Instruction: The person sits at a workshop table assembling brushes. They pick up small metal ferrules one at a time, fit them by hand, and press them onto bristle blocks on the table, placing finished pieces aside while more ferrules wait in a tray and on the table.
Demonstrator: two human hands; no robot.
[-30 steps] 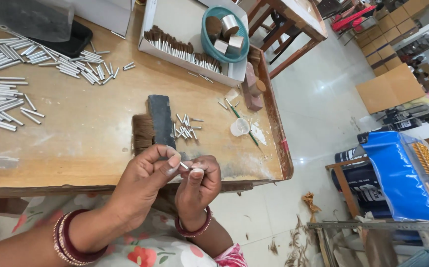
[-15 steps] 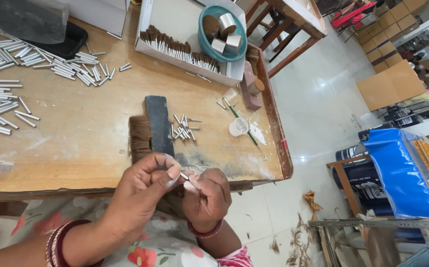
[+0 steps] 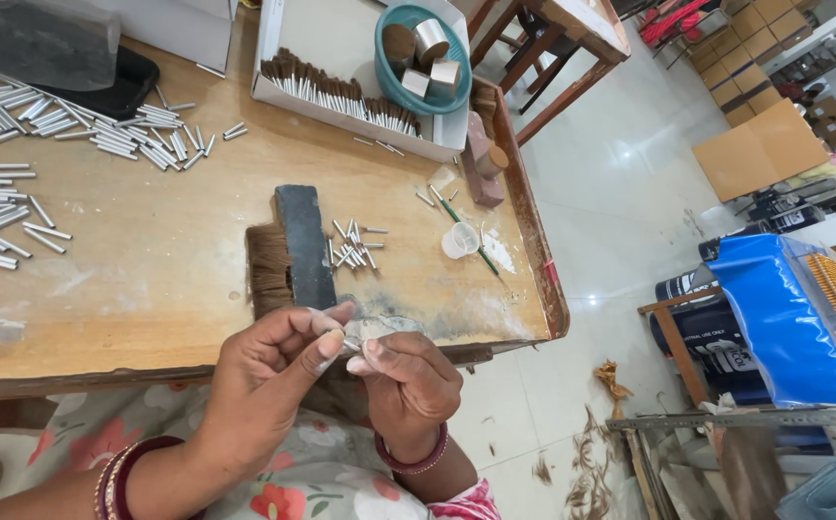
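Here both hands, left hand (image 3: pixel 269 371) and right hand (image 3: pixel 408 380), pinch one small metal tube (image 3: pixel 351 344) between closed fingers.

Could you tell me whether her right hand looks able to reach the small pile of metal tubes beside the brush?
Probably yes: the right hand is close to the small tubes, with only bare table between, though its fingers pinch something small.

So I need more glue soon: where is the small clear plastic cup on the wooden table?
In the head view, the small clear plastic cup stands right of the loose metal tubes, beside the green stick.
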